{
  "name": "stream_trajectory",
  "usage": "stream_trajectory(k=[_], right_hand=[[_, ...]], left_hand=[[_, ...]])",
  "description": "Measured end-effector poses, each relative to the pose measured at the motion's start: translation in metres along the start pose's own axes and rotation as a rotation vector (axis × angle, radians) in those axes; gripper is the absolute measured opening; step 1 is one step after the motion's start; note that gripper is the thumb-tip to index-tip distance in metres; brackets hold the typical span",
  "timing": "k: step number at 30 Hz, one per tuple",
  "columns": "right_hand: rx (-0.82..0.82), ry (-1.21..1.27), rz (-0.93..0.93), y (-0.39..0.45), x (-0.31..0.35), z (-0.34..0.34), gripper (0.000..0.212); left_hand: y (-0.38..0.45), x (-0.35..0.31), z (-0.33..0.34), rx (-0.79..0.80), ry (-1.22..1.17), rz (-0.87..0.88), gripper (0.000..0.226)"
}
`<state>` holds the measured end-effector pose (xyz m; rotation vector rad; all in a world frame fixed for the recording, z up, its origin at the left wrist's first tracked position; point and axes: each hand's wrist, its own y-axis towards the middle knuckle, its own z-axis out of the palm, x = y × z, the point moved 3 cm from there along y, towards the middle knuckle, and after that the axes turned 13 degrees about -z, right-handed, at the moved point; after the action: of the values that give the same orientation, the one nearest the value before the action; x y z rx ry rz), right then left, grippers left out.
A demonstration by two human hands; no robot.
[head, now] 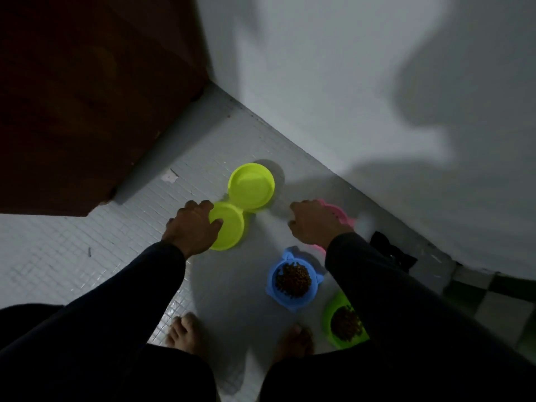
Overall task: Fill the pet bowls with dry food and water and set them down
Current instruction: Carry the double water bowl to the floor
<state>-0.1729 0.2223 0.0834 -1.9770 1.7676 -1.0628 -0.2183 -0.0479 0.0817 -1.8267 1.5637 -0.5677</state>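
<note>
Head view, setting: a dim corner of tiled floor between a dark wooden door and a pale wall.
Left hand: fingers curled over the near rim of the yellow-green double bowl, thumb inside the near cup; it grips the rim.
Right hand: lies over the pink bowl, fingers bent down toward it; whether they clamp its rim or only rest there I cannot tell.
Double bowl: flat on the floor near the door, both cups look bare of food; water I cannot make out in this light.
Blue bowl: on the floor near the feet, heaped with brown kibble.
Green bowl: beside the blue one, also holding kibble, partly hidden by the right sleeve.
Pink bowl contents: hidden under the hand.
Step in hand, as I judge it: placing or straightening the bowls along the wall.
Doing it well: keep each bowl level, slide rather than tilt, leave gaps between bowls.
</note>
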Motion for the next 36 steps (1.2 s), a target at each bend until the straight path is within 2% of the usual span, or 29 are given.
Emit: stream_trajectory(k=[4,8,12,21,28,31,36], right_hand=[[0.073,0.098,0.073,-0.036,0.011,-0.014,0.032],[0.111,0.165,0.08,-0.085,0.026,-0.041,0.033],[0.091,0.252,0.077,-0.144,0.047,-0.076,0.029],[0.014,0.258,0.123,-0.294,0.107,-0.186,0.026],[-0.166,0.212,0.12,-0.413,0.145,-0.29,0.034],[-0.2,0.178,0.137,-0.457,0.154,-0.327,0.032],[-0.257,0.135,0.182,-0.526,0.163,-0.371,0.044]], left_hand=[[-0.032,-0.003,-0.017,0.103,0.108,0.056,0.056],[-0.076,-0.008,-0.049,0.12,0.164,0.082,0.054],[-0.133,-0.018,-0.089,0.119,0.204,0.108,0.052],[-0.289,-0.066,-0.203,0.147,0.259,0.209,0.05],[-0.4,-0.111,-0.289,0.096,0.323,0.323,0.051],[-0.437,-0.13,-0.321,0.043,0.345,0.371,0.053],[-0.488,-0.164,-0.365,-0.048,0.384,0.452,0.053]])
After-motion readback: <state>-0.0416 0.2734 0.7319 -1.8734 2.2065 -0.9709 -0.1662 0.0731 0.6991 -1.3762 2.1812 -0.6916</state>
